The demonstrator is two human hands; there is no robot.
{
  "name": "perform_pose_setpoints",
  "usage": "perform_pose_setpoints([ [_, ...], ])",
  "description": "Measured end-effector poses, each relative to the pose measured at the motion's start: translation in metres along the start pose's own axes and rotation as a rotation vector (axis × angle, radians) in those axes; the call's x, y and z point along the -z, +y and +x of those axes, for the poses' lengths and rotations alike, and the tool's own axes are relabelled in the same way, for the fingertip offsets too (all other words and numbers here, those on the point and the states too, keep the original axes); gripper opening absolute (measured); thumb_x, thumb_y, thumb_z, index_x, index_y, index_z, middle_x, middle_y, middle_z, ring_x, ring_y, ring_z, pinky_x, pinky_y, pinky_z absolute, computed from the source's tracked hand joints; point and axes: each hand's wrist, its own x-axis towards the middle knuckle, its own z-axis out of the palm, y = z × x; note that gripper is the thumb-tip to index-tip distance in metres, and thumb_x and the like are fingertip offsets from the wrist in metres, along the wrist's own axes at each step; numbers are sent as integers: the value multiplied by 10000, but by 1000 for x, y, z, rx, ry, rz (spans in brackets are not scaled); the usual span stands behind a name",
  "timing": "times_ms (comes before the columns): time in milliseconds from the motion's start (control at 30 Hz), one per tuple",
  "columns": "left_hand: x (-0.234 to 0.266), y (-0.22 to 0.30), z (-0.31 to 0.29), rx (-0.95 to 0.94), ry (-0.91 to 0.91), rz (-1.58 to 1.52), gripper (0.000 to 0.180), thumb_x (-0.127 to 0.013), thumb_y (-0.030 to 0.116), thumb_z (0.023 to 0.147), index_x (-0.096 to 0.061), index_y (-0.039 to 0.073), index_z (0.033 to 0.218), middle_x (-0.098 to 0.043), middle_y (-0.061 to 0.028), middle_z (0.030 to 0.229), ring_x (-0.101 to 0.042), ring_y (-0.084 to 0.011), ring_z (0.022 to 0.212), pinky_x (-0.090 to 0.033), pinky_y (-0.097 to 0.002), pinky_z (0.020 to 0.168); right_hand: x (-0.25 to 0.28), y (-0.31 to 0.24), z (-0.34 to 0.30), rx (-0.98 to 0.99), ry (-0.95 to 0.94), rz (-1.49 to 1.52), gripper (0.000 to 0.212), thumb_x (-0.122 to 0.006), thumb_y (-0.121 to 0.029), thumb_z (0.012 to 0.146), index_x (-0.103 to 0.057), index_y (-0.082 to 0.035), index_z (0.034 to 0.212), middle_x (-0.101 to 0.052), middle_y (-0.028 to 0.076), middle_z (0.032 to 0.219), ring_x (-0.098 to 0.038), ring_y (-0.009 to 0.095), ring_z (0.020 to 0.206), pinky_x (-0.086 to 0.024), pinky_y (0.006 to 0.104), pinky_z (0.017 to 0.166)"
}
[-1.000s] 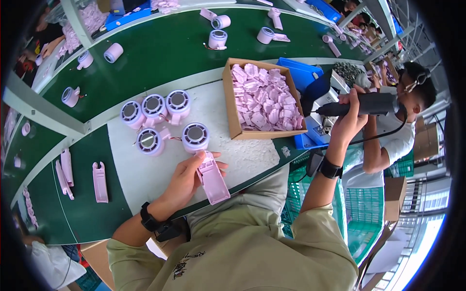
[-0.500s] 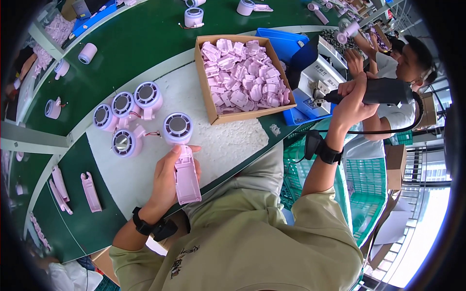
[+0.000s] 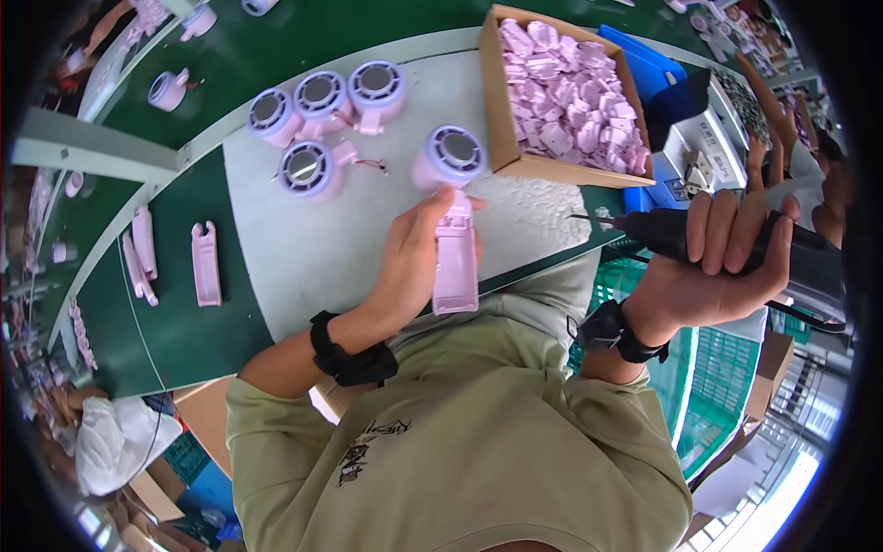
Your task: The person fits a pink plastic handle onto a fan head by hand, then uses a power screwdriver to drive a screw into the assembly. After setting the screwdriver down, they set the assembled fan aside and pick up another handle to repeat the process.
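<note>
My left hand (image 3: pixel 412 253) grips a pink handheld fan (image 3: pixel 456 267) by the upper part of its handle. The handle's hollow inner side faces up, and its round head (image 3: pixel 451 158) points away from me over the white work mat (image 3: pixel 303 221). My right hand (image 3: pixel 722 267) is wrapped round a black electric screwdriver (image 3: pixel 658 235), held level to the right of the fan. Its thin bit points left, apart from the handle; whether a screw sits on the tip is too small to tell. Several more fan heads (image 3: pixel 322 97) stand grouped at the mat's far left.
A cardboard box (image 3: pixel 498 101) full of small pink parts stands on the far right of the mat. Behind it are a blue bin (image 3: pixel 635 51) and a white screw feeder (image 3: pixel 704 152). Pink handle shells (image 3: pixel 206 262) lie on the left. Green crates (image 3: pixel 667 340) stand at lower right.
My right hand has brought the screwdriver from the screw feeder back toward me, its bit still pointing left. The left hand keeps its hold on the fan; the whole view has shifted.
</note>
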Motion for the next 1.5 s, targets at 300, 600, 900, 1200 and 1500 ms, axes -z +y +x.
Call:
perform_pose_setpoints([
  [300, 5, -1, 1, 34, -39, -214, 485, -392, 409, 1020, -618, -13, 1097, -631, -82, 710, -605, -135, 608, -472, -278, 584, -45, 59, -44, -144, -387, 203, 212, -404, -216, 977, -468, -113, 1151, -361, -5, 535, -303, 100, 394, -277, 258, 360],
  [600, 7, -8, 3, 37, -50, -241, 473, -427, 414, 1013, -620, -12, 1085, -633, -85, 708, -609, -139, 601, -468, -276, 561, -35, 64, -41, -190, -439, 219, 214, -403, -231, 995, -420, -136, 1187, -395, 11, 564, -327, 123, 397, -301, 280, 379],
  [900, 5, -7, 4, 34, -46, -234, 493, -429, 443, 1007, -624, -5, 1081, -629, -83, 704, -608, -138, 601, -466, -273, 563, -33, 66, -41, -200, -454, 227, 217, -401, -221, 994, -424, -133, 1191, -406, 13, 574, -340, 122, 407, -310, 278, 387],
  [1200, 4, -7, 3, 27, -36, -244, 495, -428, 452, 1007, -626, 1, 1063, -626, -78, 696, -603, -130, 597, -461, -273, 560, -33, 70, -46, -209, -456, 250, 221, -396, -196, 990, -422, -134, 1200, -404, 13, 574, -338, 118, 407, -311, 277, 389],
  [1500, -2, -9, -1, -28, 57, -120, 482, -420, 422, 1013, -622, -15, 1019, -606, -63, 666, -573, -113, 585, -443, -274, 553, -44, 71, -55, -198, -400, 128, 189, -403, -252, 1001, -488, -103, 1079, -351, -25, 552, -281, 62, 406, -265, 224, 378],
])
